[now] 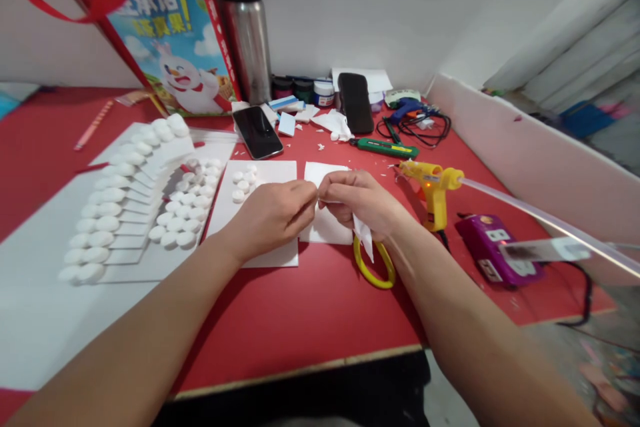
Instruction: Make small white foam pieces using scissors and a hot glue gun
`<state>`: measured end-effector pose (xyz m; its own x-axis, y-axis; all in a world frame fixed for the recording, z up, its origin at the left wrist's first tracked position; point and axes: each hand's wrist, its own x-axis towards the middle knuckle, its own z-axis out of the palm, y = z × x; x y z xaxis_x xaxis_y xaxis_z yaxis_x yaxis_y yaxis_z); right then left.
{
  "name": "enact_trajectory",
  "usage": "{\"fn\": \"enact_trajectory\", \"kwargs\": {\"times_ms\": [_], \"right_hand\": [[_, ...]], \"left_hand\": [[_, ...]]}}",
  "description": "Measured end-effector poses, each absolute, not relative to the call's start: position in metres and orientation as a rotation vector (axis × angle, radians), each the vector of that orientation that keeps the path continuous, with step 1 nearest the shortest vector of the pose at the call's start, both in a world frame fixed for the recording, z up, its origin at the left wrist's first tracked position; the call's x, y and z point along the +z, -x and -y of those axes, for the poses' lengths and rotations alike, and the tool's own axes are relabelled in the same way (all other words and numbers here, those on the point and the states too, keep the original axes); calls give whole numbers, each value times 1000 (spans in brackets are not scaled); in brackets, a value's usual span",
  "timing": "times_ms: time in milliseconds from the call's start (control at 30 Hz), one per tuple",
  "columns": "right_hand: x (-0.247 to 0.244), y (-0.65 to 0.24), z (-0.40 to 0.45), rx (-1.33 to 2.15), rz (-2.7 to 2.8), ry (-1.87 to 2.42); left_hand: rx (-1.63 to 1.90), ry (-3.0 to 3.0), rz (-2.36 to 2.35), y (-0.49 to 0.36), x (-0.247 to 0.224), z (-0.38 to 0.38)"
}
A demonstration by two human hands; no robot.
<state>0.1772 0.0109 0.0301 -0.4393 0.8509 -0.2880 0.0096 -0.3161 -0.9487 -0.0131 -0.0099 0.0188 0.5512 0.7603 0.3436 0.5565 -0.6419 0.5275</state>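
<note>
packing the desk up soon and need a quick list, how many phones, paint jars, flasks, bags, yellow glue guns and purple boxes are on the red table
phones: 2
paint jars: 3
flask: 1
bag: 1
yellow glue gun: 1
purple box: 1
total: 9

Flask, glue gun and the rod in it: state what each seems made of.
The flask is probably smooth stainless steel, judging by its silvery sheen. The glue gun looks like molded plastic, its body evenly yellow. The rod seems translucent hot-melt glue, though clear plastic would look similar.
</note>
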Motion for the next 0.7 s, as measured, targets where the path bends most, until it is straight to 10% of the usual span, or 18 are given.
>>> {"fn": "enact_trajectory", "kwargs": {"times_ms": [267, 700], "right_hand": [[28, -178, -5, 899, 2026, 1018], [25, -180, -3, 651, 2227, 1085]], "left_hand": [[558, -897, -865, 11, 24, 2], [617, -948, -858, 17, 20, -1]]}}
